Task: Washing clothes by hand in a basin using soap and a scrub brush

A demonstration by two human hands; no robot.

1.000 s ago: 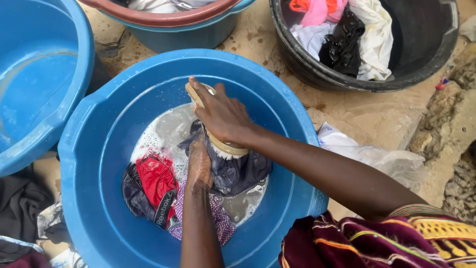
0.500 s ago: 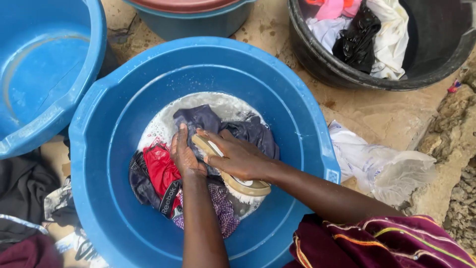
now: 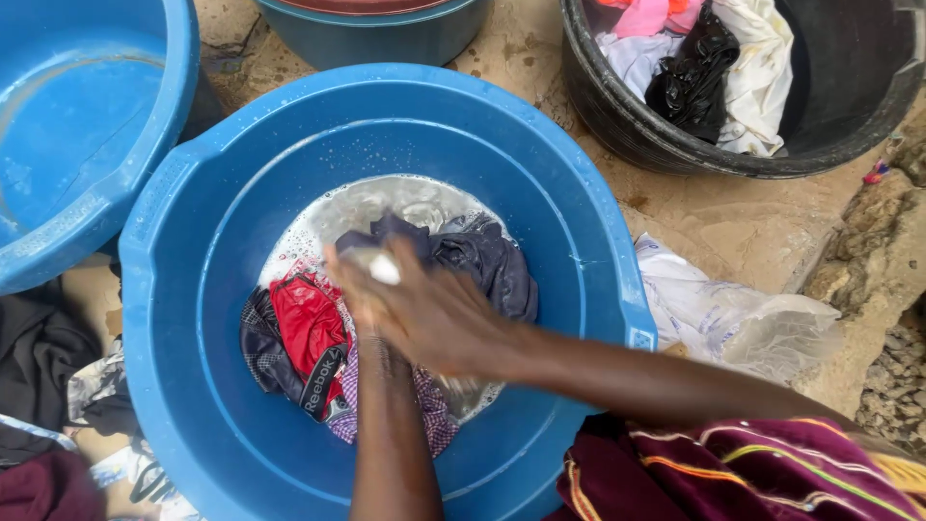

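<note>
A big blue basin [image 3: 193,222] holds soapy water and wet clothes: a dark navy garment [image 3: 482,260], a red piece [image 3: 307,323] and a checked cloth [image 3: 429,420]. Both my hands are pressed together over the middle of the water, blurred by motion. My right hand [image 3: 434,314] lies on top, gripping a small pale cloth [image 3: 382,267] that pokes out at its far side. My left hand [image 3: 359,307] is mostly hidden under it and holds the same cloth from below.
A second blue basin [image 3: 87,125] stands at the left and a teal tub [image 3: 386,34] behind. A black tub [image 3: 839,106] at the back right holds white, black and pink clothes. A clear plastic bag [image 3: 733,318] lies on the sandy ground; dark clothes [image 3: 39,357] are piled at the lower left.
My hands have come back from the far side of the water toward the middle, rubbing the pale cloth. The right hand now covers the left, and less of the cloth shows.
</note>
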